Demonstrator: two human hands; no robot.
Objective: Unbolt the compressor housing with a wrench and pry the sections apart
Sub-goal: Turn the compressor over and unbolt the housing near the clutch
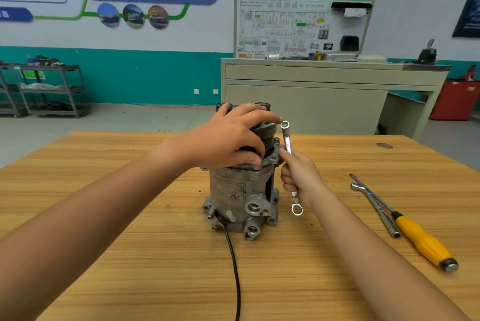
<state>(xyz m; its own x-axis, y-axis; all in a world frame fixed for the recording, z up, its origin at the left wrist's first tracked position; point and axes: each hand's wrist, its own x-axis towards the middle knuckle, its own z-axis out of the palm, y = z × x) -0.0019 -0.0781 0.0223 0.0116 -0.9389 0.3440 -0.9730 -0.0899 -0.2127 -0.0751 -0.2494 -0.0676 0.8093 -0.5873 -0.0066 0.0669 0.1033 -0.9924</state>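
A wood-grain counter [130, 216] fills the lower frame. At centre stands the grey cast-metal compressor [233, 190], upright. The left hand [228, 138] has its grip curled over the ribbed pulley on top. The right hand [298, 172], just right, has its grip clamped on a slim steel ring wrench [287, 138], near vertical. A yellow-handled screwdriver [420, 242] lies lower right.

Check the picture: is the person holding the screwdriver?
No, the screwdriver lies on the table; the right hand holds a wrench.
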